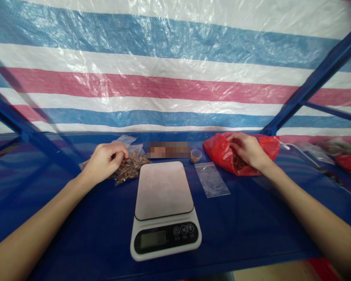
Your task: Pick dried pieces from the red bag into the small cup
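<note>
At the left, my left hand [110, 159] is closed, thumb against curled fingers, over clear zip bags of brown dried pieces [133, 166]. What it pinches, if anything, is hidden. On the other side, my right hand [247, 149] has its bent fingers and thumb on the rim of a red plastic bag [219, 152], at its open mouth. Brown bits show inside below the palm. Between the hands stands a white kitchen scale [164, 191] with a bare plate; its display seems to read 0.0. A flat zip bag [212, 179] lies left of the red bag.
A small clear cup [195, 155] with brown contents stands behind the scale, beside a blurred-out brownish object [169, 150]. More bags [349, 162] and a white cable [304, 152] lie at the right. Blue metal posts [310, 84] and a striped tarp [163, 70] bound the blue table [245, 226].
</note>
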Motion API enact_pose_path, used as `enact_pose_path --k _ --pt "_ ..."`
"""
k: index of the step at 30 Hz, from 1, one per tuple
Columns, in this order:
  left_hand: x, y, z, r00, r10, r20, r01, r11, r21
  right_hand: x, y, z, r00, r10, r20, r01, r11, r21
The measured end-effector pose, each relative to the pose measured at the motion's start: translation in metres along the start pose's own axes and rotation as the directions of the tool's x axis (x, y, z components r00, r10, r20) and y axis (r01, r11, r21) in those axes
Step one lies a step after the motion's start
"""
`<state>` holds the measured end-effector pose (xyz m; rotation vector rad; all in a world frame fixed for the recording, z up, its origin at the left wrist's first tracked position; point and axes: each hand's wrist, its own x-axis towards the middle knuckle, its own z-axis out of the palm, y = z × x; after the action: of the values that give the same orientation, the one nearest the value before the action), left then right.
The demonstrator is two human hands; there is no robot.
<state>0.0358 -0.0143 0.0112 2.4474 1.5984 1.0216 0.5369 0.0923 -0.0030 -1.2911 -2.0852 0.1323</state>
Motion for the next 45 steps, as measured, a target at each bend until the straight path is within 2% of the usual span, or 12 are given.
enact_pose_path --k 9,13,16,19,22,25,30,35,41,45 --pt "0.0 -0.001 -0.002 0.999 0.033 0.008 -0.034 0.995 0.093 -0.005 0.016 0.0 0.995 -0.017 0.102 0.043 0.966 -0.257" --pt "0.0 -0.003 -0.002 0.999 0.042 -0.01 -0.04 0.995 0.095 -0.008 0.013 0.003 0.993 -0.01 0.115 0.042 0.959 -0.28" --pt "-0.001 -0.003 -0.002 0.998 0.064 -0.011 -0.063 0.994 0.093 -0.008 0.005 0.003 0.994 -0.017 0.112 0.043 0.97 -0.238" --pt "-0.002 -0.001 -0.002 0.997 0.076 -0.007 -0.074 0.992 0.103 -0.006 -0.003 0.003 0.981 -0.084 0.176 0.112 0.982 -0.154" --pt "-0.002 -0.001 -0.002 0.996 0.093 -0.016 -0.091 0.99 0.109 -0.005 -0.002 0.007 0.963 -0.15 0.223 0.171 0.982 -0.077" --pt "-0.002 -0.002 0.0 0.994 0.108 -0.023 -0.105 0.989 0.101 -0.007 0.003 0.014 0.958 -0.195 0.21 0.204 0.979 -0.024" --pt "-0.005 -0.005 0.004 0.993 0.116 -0.029 -0.114 0.992 0.057 -0.012 0.005 0.022 0.963 -0.192 0.19 0.202 0.979 -0.031" --pt "-0.006 -0.003 0.005 0.993 0.111 -0.036 -0.109 0.993 0.041 -0.014 -0.002 0.02 0.973 -0.157 0.17 0.163 0.986 -0.024" --pt "-0.004 0.003 0.006 0.993 0.109 -0.048 -0.108 0.994 0.026 -0.011 -0.014 0.012 0.95 -0.236 0.207 0.223 0.971 0.081" --pt "-0.005 0.003 0.005 0.993 0.106 -0.046 -0.105 0.994 0.02 -0.01 -0.021 0.008 0.946 -0.243 0.217 0.22 0.967 0.126"
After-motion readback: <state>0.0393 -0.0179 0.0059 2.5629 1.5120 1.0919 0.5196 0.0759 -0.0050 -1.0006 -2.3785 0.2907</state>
